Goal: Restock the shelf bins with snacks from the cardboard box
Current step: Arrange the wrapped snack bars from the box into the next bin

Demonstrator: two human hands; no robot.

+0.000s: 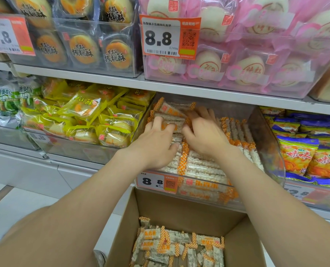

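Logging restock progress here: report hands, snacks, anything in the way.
Left hand and right hand both gripping a snack bundle inside the clear bin. Bin partly filled; cardboard box holds more packs. Nothing blocking the bin.

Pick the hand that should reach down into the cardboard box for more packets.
Left, probably. The left hand sits nearer the front of the clear bin, while the right hand reaches deeper among the packets. The cardboard box lies between both forearms, favouring neither.
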